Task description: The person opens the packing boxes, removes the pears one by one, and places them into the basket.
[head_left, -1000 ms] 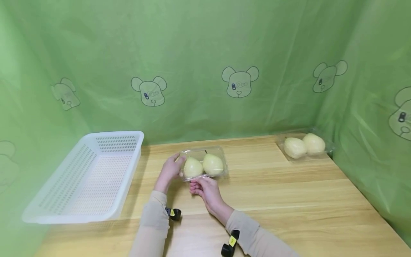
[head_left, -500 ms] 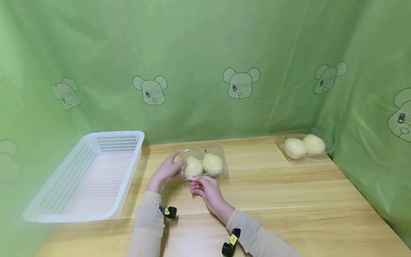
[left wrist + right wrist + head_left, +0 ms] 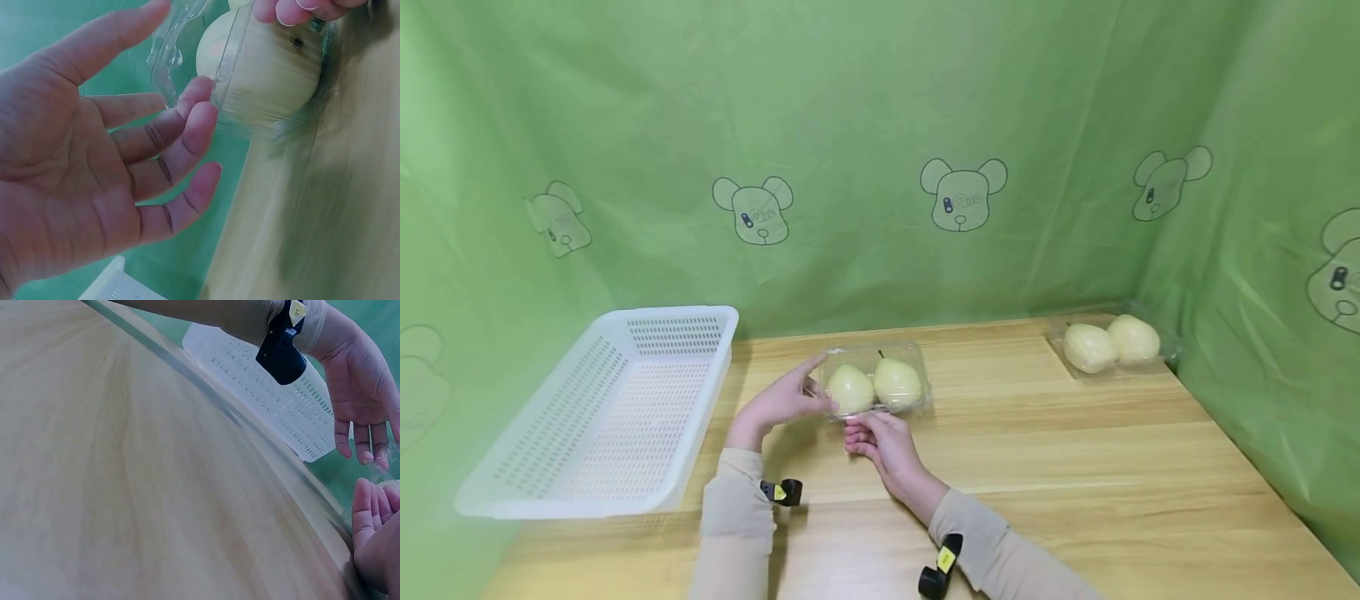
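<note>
A clear plastic clamshell box holds two pale yellow pears at the middle of the table, near its back edge. My right hand pinches the front rim of the box, its fingers curled in. At the box's left end is my left hand, thumb spread away and fingers only loosely bent. In the left wrist view, the fingertips of that left hand lie right at the rim of the box, and the palm is bare. The right wrist view shows only part of the right hand.
To the left stands a white perforated plastic basket with a raised rim. A second clear box with two pears lies at the back right corner of the wooden table. Green curtains hang behind and at both sides.
My left hand has loosened from the box's left end and shifted slightly left, its thumb spreading and its wrist lifting outward. The right hand and the box stay nearly in place.
</note>
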Demonstrator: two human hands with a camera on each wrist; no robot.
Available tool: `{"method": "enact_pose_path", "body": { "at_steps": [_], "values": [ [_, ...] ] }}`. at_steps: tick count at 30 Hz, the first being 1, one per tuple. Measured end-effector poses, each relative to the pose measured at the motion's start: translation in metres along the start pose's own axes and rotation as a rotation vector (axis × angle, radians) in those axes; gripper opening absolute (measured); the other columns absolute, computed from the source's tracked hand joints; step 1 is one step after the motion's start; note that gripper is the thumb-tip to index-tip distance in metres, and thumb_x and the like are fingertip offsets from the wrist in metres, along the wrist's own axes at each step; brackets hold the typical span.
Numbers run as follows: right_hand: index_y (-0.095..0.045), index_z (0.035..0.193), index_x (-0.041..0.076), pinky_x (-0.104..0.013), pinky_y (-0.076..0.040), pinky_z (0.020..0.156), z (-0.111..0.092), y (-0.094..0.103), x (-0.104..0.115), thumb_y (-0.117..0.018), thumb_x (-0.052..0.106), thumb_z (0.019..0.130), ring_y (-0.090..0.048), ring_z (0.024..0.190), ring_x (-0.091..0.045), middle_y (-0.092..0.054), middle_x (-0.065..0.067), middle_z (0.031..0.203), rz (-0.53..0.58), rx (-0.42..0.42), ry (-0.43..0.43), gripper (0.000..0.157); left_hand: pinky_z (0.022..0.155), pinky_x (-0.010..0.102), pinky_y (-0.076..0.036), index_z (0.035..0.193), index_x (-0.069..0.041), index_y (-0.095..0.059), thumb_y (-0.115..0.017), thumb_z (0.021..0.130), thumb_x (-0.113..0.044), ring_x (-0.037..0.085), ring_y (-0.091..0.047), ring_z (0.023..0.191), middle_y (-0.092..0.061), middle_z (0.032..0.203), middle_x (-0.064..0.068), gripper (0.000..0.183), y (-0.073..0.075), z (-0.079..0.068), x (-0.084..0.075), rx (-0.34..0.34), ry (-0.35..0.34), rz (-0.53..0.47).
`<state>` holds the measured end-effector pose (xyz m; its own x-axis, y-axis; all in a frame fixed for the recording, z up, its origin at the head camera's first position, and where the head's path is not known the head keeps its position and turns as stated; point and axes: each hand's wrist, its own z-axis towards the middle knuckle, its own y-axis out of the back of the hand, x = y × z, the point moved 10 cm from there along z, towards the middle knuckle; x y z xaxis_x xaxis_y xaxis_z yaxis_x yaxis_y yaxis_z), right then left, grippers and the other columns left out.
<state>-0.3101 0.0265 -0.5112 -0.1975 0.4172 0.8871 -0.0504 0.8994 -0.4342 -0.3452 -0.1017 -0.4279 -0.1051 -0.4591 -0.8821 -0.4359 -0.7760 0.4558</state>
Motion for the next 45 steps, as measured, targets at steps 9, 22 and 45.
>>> {"method": "enact_pose_path", "body": {
  "at_steps": [9, 22, 45],
  "values": [
    [-0.067, 0.091, -0.003, -0.026, -0.059, 0.066, -0.001, 0.0, 0.001, -0.051, 0.006, 0.094, -0.064, 0.064, -0.014, -0.068, -0.005, 0.074, 0.003, 0.012, -0.005, 0.018, 0.085, 0.039, -0.056, 0.153, -0.016, -0.031, -0.081, 0.071, -0.007, 0.024, -0.062, 0.096, -0.065, 0.108, 0.013, 0.096, -0.001, 0.0, -0.012, -0.088, -0.002, 0.26],
    [-0.065, 0.098, -0.012, -0.025, -0.059, 0.064, 0.0, 0.001, -0.001, -0.052, 0.006, 0.095, -0.064, 0.063, -0.013, -0.068, -0.005, 0.074, 0.015, 0.018, -0.011, 0.023, 0.106, 0.059, -0.043, 0.153, -0.02, -0.033, -0.081, 0.07, -0.009, 0.043, -0.05, 0.127, -0.042, 0.146, 0.027, 0.096, -0.002, -0.006, -0.024, -0.188, 0.068, 0.414],
    [-0.06, 0.105, -0.017, -0.027, -0.059, 0.066, -0.001, 0.0, 0.001, -0.05, 0.006, 0.097, -0.065, 0.065, -0.015, -0.067, -0.005, 0.075, -0.009, 0.009, -0.019, 0.027, 0.121, 0.051, -0.023, 0.139, -0.004, -0.051, -0.07, 0.076, 0.008, 0.038, -0.021, 0.149, -0.03, 0.158, 0.019, 0.067, -0.025, -0.002, -0.054, -0.122, -0.152, 0.55]
  ]
}}
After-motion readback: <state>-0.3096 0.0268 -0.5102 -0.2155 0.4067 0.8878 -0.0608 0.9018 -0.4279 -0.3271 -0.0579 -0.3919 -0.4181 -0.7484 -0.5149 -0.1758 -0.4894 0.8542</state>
